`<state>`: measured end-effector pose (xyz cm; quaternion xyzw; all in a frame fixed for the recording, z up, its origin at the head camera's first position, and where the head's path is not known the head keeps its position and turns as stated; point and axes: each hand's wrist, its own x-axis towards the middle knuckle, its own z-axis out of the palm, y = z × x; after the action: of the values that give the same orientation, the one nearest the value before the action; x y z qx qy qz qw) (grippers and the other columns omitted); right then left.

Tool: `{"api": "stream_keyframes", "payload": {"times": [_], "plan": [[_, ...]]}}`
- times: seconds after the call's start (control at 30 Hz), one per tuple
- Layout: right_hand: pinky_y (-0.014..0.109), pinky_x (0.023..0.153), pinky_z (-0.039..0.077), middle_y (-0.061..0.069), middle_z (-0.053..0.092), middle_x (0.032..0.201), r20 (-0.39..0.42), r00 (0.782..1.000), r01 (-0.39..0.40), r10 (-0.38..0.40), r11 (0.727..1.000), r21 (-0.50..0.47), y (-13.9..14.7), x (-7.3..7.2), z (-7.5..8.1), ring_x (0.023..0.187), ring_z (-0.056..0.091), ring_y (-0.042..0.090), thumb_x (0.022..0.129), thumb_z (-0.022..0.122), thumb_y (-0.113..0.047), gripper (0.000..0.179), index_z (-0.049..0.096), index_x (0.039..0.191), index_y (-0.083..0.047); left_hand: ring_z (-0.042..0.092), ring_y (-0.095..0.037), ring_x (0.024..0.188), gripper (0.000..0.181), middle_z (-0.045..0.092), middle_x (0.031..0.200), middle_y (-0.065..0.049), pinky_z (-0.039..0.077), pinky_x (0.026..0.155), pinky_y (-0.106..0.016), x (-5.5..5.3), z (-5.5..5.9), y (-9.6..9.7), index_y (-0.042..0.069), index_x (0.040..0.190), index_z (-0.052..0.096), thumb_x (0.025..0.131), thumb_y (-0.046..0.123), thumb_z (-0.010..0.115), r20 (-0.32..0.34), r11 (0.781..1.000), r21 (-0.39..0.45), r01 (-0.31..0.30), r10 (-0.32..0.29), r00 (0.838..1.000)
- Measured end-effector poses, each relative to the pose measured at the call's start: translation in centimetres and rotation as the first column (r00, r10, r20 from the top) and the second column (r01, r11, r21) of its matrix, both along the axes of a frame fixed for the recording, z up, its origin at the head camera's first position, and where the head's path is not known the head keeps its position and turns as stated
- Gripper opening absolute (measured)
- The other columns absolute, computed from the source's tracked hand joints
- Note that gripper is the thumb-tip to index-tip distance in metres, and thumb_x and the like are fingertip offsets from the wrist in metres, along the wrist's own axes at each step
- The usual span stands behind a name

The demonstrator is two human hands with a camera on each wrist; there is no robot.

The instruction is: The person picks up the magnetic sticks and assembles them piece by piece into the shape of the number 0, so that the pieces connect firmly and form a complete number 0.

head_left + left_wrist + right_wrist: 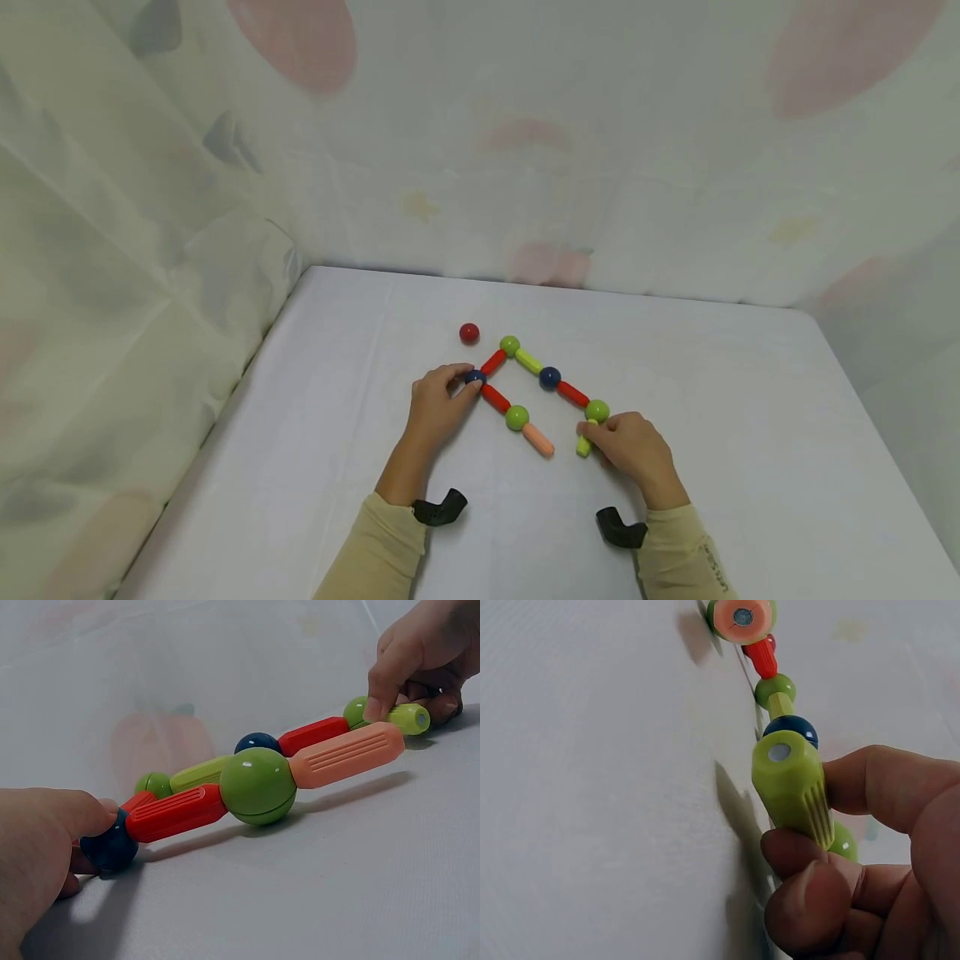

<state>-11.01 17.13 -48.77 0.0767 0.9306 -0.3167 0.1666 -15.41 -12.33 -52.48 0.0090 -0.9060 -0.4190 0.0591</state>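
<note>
A chain of toy building rods and balls lies on the table, bent at a green ball (510,345) at the far end. My left hand (437,408) pinches a dark blue ball (114,846) at the left bend. From that ball a red rod (176,813) leads to a green ball (258,784) and a free-ended peach rod (537,440). My right hand (637,454) grips a yellow-green rod (793,787) between thumb and fingers; its near end shows a metal disc. That rod meets the green ball (597,411) at the right end.
A loose red ball (469,333) sits beyond the left hand, apart from the chain. On the right side, another dark blue ball (550,378) joins a yellow-green rod and a red rod (573,394). Patterned cloth (480,192) hangs behind the white table (712,375) and along its left side.
</note>
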Motion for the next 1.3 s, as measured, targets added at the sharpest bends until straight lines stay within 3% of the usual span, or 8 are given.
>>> {"api": "stream_keyframes", "payload": {"times": [0.43, 0.7, 0.87, 1.0, 1.13, 1.3], "plan": [[0.026, 0.048, 0.026, -0.001, 0.054, 0.052, 0.012, 1.0, -0.015, 0.015, 1.0, 0.014, -0.2, -0.5, -0.1, 0.052, 0.044, 0.015, 0.09, 0.06, -0.052, 0.051, 0.06, 0.059, -0.013, 0.061, -0.015, 0.108, 0.033, 0.069, 0.115, 0.006, 0.035, 0.093, -0.038, 0.1, -0.1, -0.4, 0.022, 0.12, 0.069, 0.09, 0.038, 0.07, -0.012, 1.0, -0.001, -0.014, 0.014, 1.0], [0.026, 0.05, 0.025, -0.003, 0.043, 0.052, 0.013, 0.998, -0.057, 0.057, 0.998, 0.02, 0.3, -0.8, 0.1, 0.053, 0.041, 0.014, 0.09, 0.059, -0.058, 0.055, 0.056, 0.057, -0.013, 0.061, -0.015, 0.108, 0.033, 0.069, 0.115, 0.006, 0.035, 0.094, -0.04, 0.2, -0.1, -0.3, 0.022, 0.12, 0.069, 0.091, 0.038, 0.07, -0.023, 1.0, 0.003, -0.016, 0.017, 1.0], [0.027, 0.05, 0.026, -0.004, 0.038, 0.054, -0.003, 0.998, -0.06, 0.06, 0.998, 0.004, 1.2, -1.0, 0.9, 0.055, 0.039, 0.014, 0.09, 0.057, -0.061, 0.057, 0.062, 0.061, -0.012, 0.062, -0.015, 0.107, 0.033, 0.07, 0.114, 0.005, 0.034, 0.096, -0.041, 0.3, 0.0, 0.2, 0.023, 0.119, 0.069, 0.09, 0.037, 0.07, -0.034, 1.0, 0.004, -0.009, 0.009, 0.999], [0.027, 0.05, 0.028, -0.003, 0.042, 0.055, -0.08, 0.994, -0.072, 0.068, 0.996, -0.05, 1.0, -2.0, 2.5, 0.057, 0.041, 0.016, 0.09, 0.055, -0.063, 0.06, 0.067, 0.067, -0.009, 0.061, -0.013, 0.107, 0.033, 0.07, 0.113, 0.007, 0.035, 0.096, -0.04, 0.2, 0.1, 0.5, 0.024, 0.12, 0.069, 0.09, 0.039, 0.07, -0.037, 1.0, -0.013, -0.005, 0.005, 0.999], [0.028, 0.055, 0.037, 0.001, 0.057, 0.066, -0.206, 0.97, -0.154, 0.128, 0.981, -0.119, -0.9, -4.0, 4.3, 0.065, 0.048, 0.018, 0.091, 0.058, -0.06, 0.054, 0.07, 0.077, -0.009, 0.061, -0.013, 0.103, 0.032, 0.07, 0.11, 0.008, 0.035, 0.094, -0.04, 0.2, 0.2, 0.6, 0.024, 0.118, 0.07, 0.09, 0.038, 0.07, -0.044, 1.0, -0.01, -0.021, 0.02, 0.999], [0.035, 0.074, 0.048, 0.001, 0.069, 0.098, -0.323, 0.914, -0.308, 0.245, 0.938, -0.159, -3.8, -7.1, 5.7, 0.091, 0.057, 0.02, 0.09, 0.068, -0.044, 0.03, 0.074, 0.102, -0.018, 0.06, -0.01, 0.099, 0.031, 0.069, 0.107, 0.011, 0.035, 0.091, -0.038, 0.4, 0.0, 1.0, 0.025, 0.117, 0.07, 0.09, 0.04, 0.069, -0.028, 1.0, -0.005, -0.029, 0.029, 0.999]]}}
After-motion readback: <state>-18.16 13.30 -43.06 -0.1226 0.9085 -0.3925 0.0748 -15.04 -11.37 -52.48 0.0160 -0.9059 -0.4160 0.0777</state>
